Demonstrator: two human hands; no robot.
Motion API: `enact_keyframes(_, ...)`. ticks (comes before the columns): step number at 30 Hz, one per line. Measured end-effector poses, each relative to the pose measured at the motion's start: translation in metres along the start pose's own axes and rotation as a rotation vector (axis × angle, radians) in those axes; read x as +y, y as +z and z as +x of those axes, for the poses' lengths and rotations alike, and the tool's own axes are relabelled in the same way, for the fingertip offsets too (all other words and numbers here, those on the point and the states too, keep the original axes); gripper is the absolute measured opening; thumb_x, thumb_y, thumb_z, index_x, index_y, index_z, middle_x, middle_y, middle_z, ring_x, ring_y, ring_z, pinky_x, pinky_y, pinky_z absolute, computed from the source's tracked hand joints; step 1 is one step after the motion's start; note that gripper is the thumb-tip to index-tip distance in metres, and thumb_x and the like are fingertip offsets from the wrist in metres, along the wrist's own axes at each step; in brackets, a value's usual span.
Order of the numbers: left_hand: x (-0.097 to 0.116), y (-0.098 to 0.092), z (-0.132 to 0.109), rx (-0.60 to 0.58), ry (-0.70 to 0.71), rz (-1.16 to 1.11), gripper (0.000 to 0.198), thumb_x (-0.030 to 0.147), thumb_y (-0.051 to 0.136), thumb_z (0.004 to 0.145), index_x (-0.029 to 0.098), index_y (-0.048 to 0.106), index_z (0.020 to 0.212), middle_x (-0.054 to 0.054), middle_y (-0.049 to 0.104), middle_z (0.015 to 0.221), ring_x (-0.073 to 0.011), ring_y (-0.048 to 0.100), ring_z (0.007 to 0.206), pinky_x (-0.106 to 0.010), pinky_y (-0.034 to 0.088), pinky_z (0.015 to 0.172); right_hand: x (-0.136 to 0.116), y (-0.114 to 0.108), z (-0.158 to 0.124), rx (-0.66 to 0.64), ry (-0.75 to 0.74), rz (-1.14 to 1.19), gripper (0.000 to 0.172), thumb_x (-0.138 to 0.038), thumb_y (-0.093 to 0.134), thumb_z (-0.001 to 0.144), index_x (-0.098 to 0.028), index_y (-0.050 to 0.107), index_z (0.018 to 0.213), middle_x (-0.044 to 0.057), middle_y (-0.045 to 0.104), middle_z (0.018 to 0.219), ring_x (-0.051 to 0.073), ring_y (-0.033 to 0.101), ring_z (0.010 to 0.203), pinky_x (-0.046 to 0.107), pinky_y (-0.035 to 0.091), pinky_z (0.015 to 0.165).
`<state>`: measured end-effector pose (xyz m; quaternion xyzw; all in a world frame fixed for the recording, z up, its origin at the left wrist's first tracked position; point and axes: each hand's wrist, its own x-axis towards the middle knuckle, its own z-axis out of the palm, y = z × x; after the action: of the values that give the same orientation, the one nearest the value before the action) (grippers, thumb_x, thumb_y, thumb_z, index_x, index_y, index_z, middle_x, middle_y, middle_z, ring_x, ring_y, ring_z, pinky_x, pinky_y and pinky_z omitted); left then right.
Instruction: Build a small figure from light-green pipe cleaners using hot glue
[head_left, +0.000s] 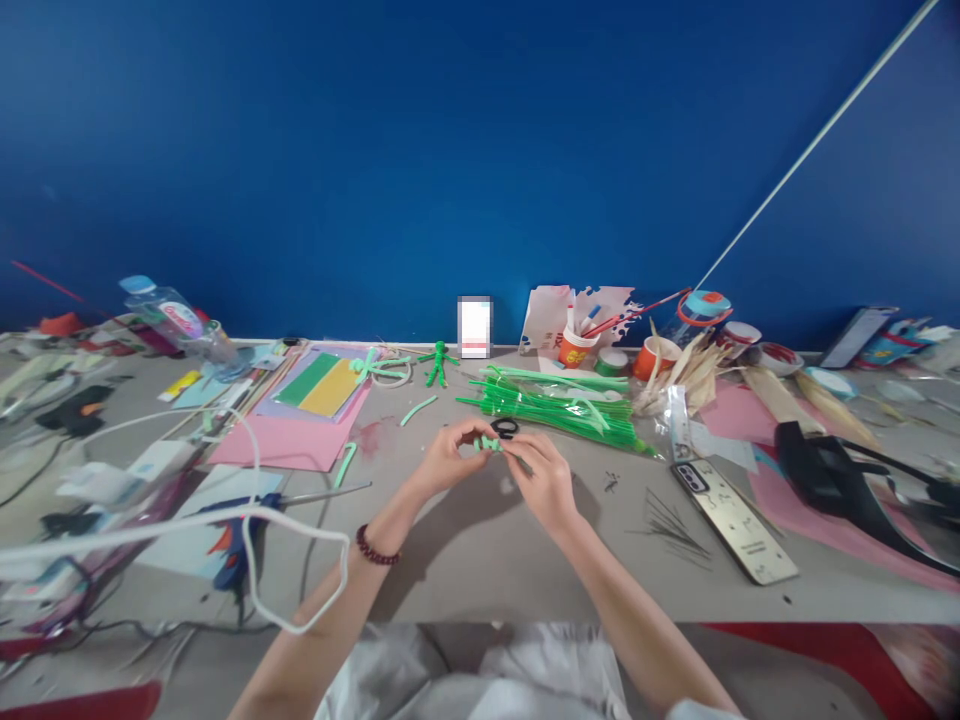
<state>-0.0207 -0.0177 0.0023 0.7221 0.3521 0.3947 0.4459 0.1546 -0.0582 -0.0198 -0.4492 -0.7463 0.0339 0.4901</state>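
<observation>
Over the middle of the table, both hands meet on a small pale green pipe cleaner (487,444), bent or coiled into short turns. My left hand (455,458) pinches its left end between thumb and fingers. At the other end, the fingertips of my right hand (541,478) are closed on it. Just behind the fingertips lie black-handled scissors (505,428), their blades mostly hidden. A green pipe-cleaner figure (439,364) stands near the wall. Beyond my right hand is a clear bag of green pipe cleaners (559,404). A loose pale green piece (418,410) lies to the left.
Coloured sheets (319,384) and a blue glue gun (238,545) are at left, with a white cable (300,525) looping over my left forearm. A phone (739,525) and thin dark wires (675,527) lie at right. Behind stands an orange-and-white cup (576,350) with pens.
</observation>
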Motion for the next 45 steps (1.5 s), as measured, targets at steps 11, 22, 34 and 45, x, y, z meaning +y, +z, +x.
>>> enact_keyframes(11, -0.002, 0.007, 0.0, 0.083, -0.025, 0.069, 0.013, 0.022, 0.061, 0.073, 0.016, 0.063, 0.085, -0.003, 0.063, 0.081, -0.0132, 0.054, 0.076, -0.025, 0.043, 0.072, -0.001, 0.001, -0.001, -0.006, 0.064, 0.017, 0.018, -0.016, 0.052, 0.084, -0.021, 0.067, 0.092, 0.008, 0.067, 0.089, 0.019, 0.062, 0.084, 0.031, 0.05, 0.075)
enact_keyframes(22, -0.002, -0.005, 0.002, -0.144, -0.151, -0.612, 0.035, 0.042, 0.061, 0.074, 0.014, 0.067, 0.094, -0.008, 0.064, 0.087, -0.0196, 0.058, 0.078, -0.032, 0.048, 0.071, -0.006, -0.002, 0.008, -0.054, 0.427, 0.422, 0.01, -0.027, 0.057, 0.08, -0.019, 0.064, 0.082, 0.005, 0.066, 0.079, 0.018, 0.061, 0.073, 0.028, 0.048, 0.066)
enact_keyframes(34, -0.009, 0.015, 0.001, 0.068, -0.126, -0.388, 0.025, 0.031, 0.074, 0.066, 0.015, 0.064, 0.082, -0.004, 0.064, 0.078, -0.0138, 0.058, 0.071, -0.027, 0.047, 0.07, -0.005, 0.004, 0.007, -0.096, 0.855, 0.943, 0.03, -0.043, 0.068, 0.069, -0.017, 0.054, 0.072, -0.004, 0.054, 0.058, 0.002, 0.035, 0.036, 0.018, 0.026, 0.035)
enact_keyframes(45, -0.012, 0.024, -0.008, 0.336, 0.268, 0.345, 0.011, 0.024, 0.054, 0.082, 0.018, 0.064, 0.08, -0.003, 0.065, 0.073, -0.0135, 0.057, 0.065, -0.027, 0.045, 0.064, -0.008, 0.006, 0.005, -0.063, 0.904, 0.875, 0.031, -0.045, 0.065, 0.072, -0.018, 0.049, 0.071, -0.008, 0.043, 0.046, 0.003, 0.032, 0.034, 0.017, 0.026, 0.034)
